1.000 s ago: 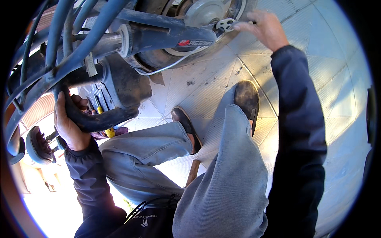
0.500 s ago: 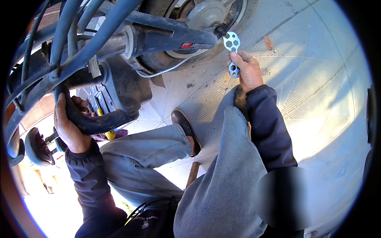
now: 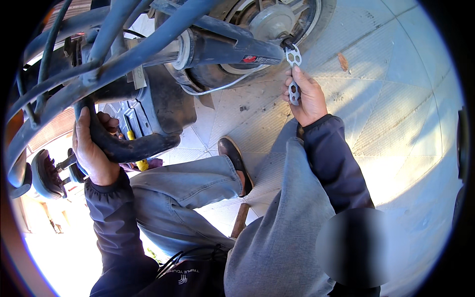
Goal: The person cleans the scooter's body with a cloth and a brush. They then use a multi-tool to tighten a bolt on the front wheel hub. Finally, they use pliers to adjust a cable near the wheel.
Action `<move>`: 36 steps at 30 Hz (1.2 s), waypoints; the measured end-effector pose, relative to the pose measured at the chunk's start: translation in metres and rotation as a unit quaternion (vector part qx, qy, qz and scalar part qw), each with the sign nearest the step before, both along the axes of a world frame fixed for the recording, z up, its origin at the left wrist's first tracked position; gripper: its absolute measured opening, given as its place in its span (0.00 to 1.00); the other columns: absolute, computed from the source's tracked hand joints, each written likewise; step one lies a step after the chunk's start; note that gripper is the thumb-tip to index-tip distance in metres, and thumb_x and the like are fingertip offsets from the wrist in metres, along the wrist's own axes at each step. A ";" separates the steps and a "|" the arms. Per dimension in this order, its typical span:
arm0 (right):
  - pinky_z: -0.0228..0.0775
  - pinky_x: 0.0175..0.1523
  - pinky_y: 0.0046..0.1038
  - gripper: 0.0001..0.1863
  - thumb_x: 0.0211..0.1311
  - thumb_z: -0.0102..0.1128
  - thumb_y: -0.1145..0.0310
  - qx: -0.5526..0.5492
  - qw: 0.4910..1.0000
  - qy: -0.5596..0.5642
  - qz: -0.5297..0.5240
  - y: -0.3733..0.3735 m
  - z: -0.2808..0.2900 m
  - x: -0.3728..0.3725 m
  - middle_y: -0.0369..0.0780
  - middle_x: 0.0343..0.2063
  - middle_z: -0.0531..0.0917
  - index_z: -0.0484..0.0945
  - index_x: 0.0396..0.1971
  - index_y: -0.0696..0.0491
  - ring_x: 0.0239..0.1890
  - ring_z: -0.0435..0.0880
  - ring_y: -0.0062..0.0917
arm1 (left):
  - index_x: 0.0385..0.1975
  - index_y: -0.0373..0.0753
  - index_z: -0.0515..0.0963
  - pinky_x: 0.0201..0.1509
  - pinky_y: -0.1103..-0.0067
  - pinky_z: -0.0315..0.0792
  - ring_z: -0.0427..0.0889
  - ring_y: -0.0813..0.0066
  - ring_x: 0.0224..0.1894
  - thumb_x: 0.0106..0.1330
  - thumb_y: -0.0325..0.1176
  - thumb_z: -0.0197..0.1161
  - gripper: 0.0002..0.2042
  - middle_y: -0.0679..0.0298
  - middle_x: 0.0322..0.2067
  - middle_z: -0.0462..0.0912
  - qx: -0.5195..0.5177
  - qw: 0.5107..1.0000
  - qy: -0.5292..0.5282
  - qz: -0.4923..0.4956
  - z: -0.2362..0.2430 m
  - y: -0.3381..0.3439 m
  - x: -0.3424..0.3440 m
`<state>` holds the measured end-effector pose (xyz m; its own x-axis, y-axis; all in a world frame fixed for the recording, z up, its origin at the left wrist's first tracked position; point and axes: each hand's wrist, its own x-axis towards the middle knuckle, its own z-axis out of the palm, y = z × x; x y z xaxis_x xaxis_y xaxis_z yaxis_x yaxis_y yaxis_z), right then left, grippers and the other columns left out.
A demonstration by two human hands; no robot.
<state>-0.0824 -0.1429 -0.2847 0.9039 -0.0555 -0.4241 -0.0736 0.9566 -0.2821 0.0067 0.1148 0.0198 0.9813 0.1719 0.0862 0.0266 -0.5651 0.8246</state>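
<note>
My right hand (image 3: 308, 96) grips a flat silver multi-hole wrench (image 3: 294, 59), its handle between thumb and fingers. The wrench's far end meets the dark axle nut (image 3: 287, 43) at the wheel hub (image 3: 271, 22); whether it is seated there I cannot tell. On the left, my left hand (image 3: 96, 148) is wrapped around a thick black curved tube (image 3: 129, 148) of the vehicle. Between the hands, a black fork leg (image 3: 222, 49) runs toward the wheel, with a thin grey cable (image 3: 227, 85) below it.
Dark frame bars (image 3: 143, 47) cross the upper left. Beyond the black tube lie a tool with a yellow handle (image 3: 142, 165) and a dark tray (image 3: 129, 119). A wooden piece (image 3: 240, 220) stands between my legs. A dry leaf (image 3: 343, 62) lies on the tiled floor.
The wrench has turned more edge-on, and its end has come up against the axle nut. My left hand keeps its hold on the tube. The whole view has shifted slightly.
</note>
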 end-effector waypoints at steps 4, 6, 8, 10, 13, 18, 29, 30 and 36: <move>0.66 0.27 0.23 0.12 0.67 0.58 0.59 0.020 1.000 -0.004 -0.009 -0.001 0.008 0.001 0.32 0.24 0.78 0.75 0.36 0.54 0.22 0.74 0.19 | 0.39 0.35 0.76 0.33 0.83 0.74 0.82 0.74 0.29 0.67 0.45 0.57 0.17 0.62 0.28 0.81 0.005 1.000 -0.001 0.000 -0.001 -0.002 0.000; 0.65 0.26 0.23 0.12 0.67 0.58 0.59 0.022 1.000 -0.004 -0.012 -0.001 0.014 0.002 0.33 0.24 0.77 0.75 0.35 0.54 0.21 0.73 0.20 | 0.40 0.34 0.76 0.34 0.83 0.74 0.82 0.74 0.29 0.67 0.45 0.57 0.17 0.62 0.28 0.81 0.007 1.000 -0.005 0.000 0.000 -0.002 -0.001; 0.64 0.25 0.22 0.12 0.67 0.57 0.60 0.011 1.000 -0.001 -0.017 -0.001 0.021 0.002 0.33 0.24 0.77 0.74 0.34 0.54 0.20 0.72 0.20 | 0.40 0.34 0.76 0.36 0.82 0.73 0.81 0.74 0.29 0.67 0.45 0.57 0.17 0.62 0.28 0.81 0.010 1.000 -0.003 -0.005 0.000 -0.002 -0.002; 0.64 0.25 0.23 0.12 0.67 0.57 0.60 0.003 1.000 0.019 -0.020 -0.001 0.029 0.001 0.33 0.24 0.77 0.74 0.34 0.54 0.20 0.73 0.20 | 0.38 0.34 0.77 0.36 0.81 0.74 0.81 0.74 0.28 0.67 0.46 0.56 0.18 0.61 0.27 0.81 0.016 1.000 -0.005 -0.006 0.000 -0.003 -0.001; 0.65 0.24 0.23 0.12 0.68 0.57 0.60 -0.012 0.999 0.031 -0.016 -0.002 0.030 0.002 0.34 0.23 0.77 0.74 0.34 0.54 0.19 0.73 0.20 | 0.35 0.34 0.77 0.36 0.79 0.76 0.82 0.74 0.27 0.67 0.47 0.55 0.19 0.61 0.25 0.80 0.023 1.000 -0.012 0.000 -0.001 -0.006 -0.001; 0.65 0.23 0.23 0.11 0.68 0.56 0.61 -0.055 0.997 0.052 -0.026 0.004 0.033 0.006 0.34 0.23 0.77 0.74 0.34 0.54 0.19 0.73 0.20 | 0.34 0.34 0.77 0.36 0.80 0.76 0.82 0.74 0.27 0.67 0.47 0.55 0.19 0.61 0.25 0.81 0.020 1.000 -0.006 0.002 -0.001 -0.004 0.000; 0.60 0.23 0.21 0.12 0.69 0.54 0.60 0.072 0.995 0.062 -0.002 -0.008 0.044 0.010 0.34 0.23 0.74 0.72 0.32 0.54 0.19 0.70 0.19 | 0.33 0.35 0.77 0.36 0.81 0.75 0.82 0.74 0.28 0.67 0.47 0.55 0.18 0.61 0.26 0.80 0.014 1.000 -0.004 -0.004 0.000 -0.002 0.000; 0.61 0.23 0.21 0.12 0.68 0.55 0.61 0.043 0.996 0.072 -0.008 -0.008 0.045 0.010 0.34 0.23 0.75 0.73 0.31 0.55 0.19 0.70 0.18 | 0.33 0.35 0.77 0.36 0.81 0.75 0.81 0.74 0.27 0.68 0.47 0.55 0.18 0.61 0.26 0.80 0.014 1.000 -0.005 -0.002 0.000 -0.003 0.000; 0.63 0.24 0.19 0.11 0.65 0.58 0.65 -0.329 0.933 0.140 -0.049 0.006 0.031 0.011 0.35 0.20 0.79 0.77 0.27 0.59 0.21 0.73 0.12 | 0.34 0.35 0.76 0.36 0.80 0.75 0.81 0.74 0.27 0.67 0.48 0.55 0.18 0.61 0.26 0.80 0.020 1.000 -0.008 0.004 -0.001 -0.004 0.000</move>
